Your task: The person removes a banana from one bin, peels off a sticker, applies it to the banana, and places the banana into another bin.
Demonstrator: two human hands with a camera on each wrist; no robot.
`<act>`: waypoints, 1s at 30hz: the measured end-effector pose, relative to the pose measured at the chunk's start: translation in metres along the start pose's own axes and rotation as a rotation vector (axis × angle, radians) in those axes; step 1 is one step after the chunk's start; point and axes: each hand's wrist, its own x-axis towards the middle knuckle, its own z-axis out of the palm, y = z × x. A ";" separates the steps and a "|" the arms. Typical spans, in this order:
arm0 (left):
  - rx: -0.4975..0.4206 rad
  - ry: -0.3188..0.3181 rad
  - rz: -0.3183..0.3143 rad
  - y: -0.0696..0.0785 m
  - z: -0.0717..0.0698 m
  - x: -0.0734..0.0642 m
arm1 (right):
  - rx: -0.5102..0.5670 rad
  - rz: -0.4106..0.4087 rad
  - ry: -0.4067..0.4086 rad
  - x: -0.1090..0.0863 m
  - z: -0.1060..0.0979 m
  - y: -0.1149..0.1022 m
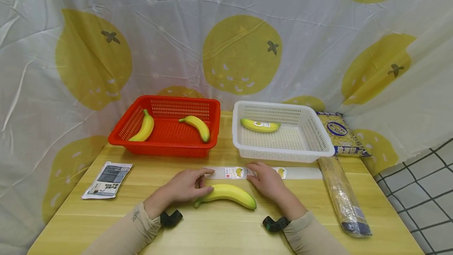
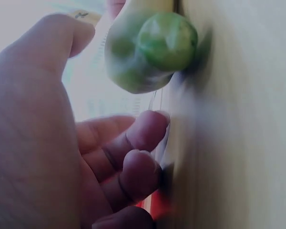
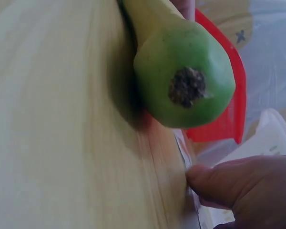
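A yellow banana (image 1: 226,194) with green ends lies on the table in front of both hands. Behind it stretches a flat pale strip of banana stickers (image 1: 234,172). My left hand (image 1: 186,186) has its index finger at the strip's left end and its thumb beside the banana's stem. In the left wrist view, the other fingers (image 2: 142,176) bend loosely around nothing. My right hand (image 1: 267,180) holds the strip between thumb and fingers, partly covering a sticker. The right wrist view has the thumb (image 3: 214,179) at the strip's edge, near the banana's blunt end (image 3: 186,76).
A red basket (image 1: 164,149) with two bananas stands at back left. Right of it, a white basket (image 1: 279,153) contains a stickered banana (image 1: 261,125). A white packet (image 1: 107,180) lies left; a yellow bag (image 1: 337,133) and a long clear packet (image 1: 343,196) lie right.
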 end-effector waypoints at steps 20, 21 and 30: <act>0.056 -0.011 -0.022 0.002 0.002 0.003 | 0.024 0.053 -0.184 0.009 -0.003 -0.003; 0.062 -0.009 -0.017 0.002 0.002 0.003 | 0.026 0.057 -0.190 0.010 -0.003 -0.003; 0.070 0.004 -0.008 0.002 0.003 0.004 | 0.048 0.038 -0.228 0.013 -0.007 -0.004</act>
